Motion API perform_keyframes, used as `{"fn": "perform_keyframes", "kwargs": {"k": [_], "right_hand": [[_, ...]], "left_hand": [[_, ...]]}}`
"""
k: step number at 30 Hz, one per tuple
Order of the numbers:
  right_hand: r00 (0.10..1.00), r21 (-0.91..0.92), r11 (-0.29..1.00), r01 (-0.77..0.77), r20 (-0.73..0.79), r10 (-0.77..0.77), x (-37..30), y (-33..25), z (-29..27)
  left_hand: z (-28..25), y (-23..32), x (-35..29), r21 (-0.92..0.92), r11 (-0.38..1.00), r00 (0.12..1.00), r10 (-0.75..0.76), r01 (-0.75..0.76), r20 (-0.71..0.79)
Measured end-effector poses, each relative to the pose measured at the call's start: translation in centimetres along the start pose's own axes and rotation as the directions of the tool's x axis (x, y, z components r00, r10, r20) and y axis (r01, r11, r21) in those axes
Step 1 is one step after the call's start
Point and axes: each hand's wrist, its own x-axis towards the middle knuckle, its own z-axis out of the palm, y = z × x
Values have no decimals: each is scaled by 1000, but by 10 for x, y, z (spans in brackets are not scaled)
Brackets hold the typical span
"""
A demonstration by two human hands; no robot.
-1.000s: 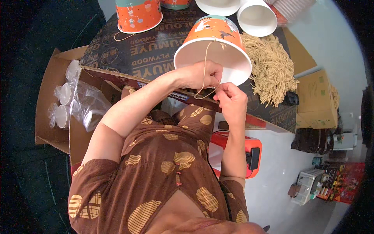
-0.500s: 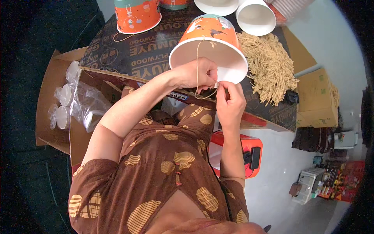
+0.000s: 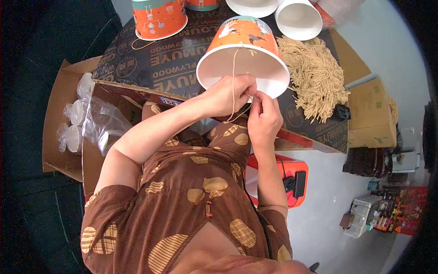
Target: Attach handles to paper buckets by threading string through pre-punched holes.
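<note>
An orange paper tub (image 3: 246, 40) with a white inside lies on its side near the table's front edge, its mouth toward me. A thin tan cord (image 3: 234, 77) comes through its wall near the upper rim and hangs down in a loop. In front of the mouth, my left hand (image 3: 232, 93) pinches the cord with fingers curled. Close against it, my right hand (image 3: 264, 116) grips the cord between thumb and forefinger. The fingertips of both hands meet at the tub's lower rim, and the cord's end there is mostly hidden.
A heap of tan cords (image 3: 315, 75) lies right of the tub. Another orange tub (image 3: 159, 20) stands at the back left, white tubs (image 3: 299, 20) at the back. Left of the table is an open cardboard box (image 3: 64, 123) with plastic-wrapped lids; a carton (image 3: 372, 114) sits right.
Both hands have shifted slightly, the right one a little left and down. The cord loop now hangs in a narrower, more pointed shape. The tub has barely moved.
</note>
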Motion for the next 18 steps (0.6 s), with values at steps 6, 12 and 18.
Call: {"fn": "perform_keyframes", "kwargs": {"k": [6, 12, 18], "right_hand": [[999, 3, 999, -37, 29, 37, 0, -3, 0], [988, 67, 991, -113, 113, 105, 2, -3, -7], [967, 126, 978, -168, 214, 139, 7, -3, -12]], "left_hand": [[8, 1, -12, 394, 892, 961, 267, -220, -67], [3, 2, -18, 579, 764, 945, 326, -286, 37], [-3, -1, -20, 572, 750, 932, 354, -332, 77]]}}
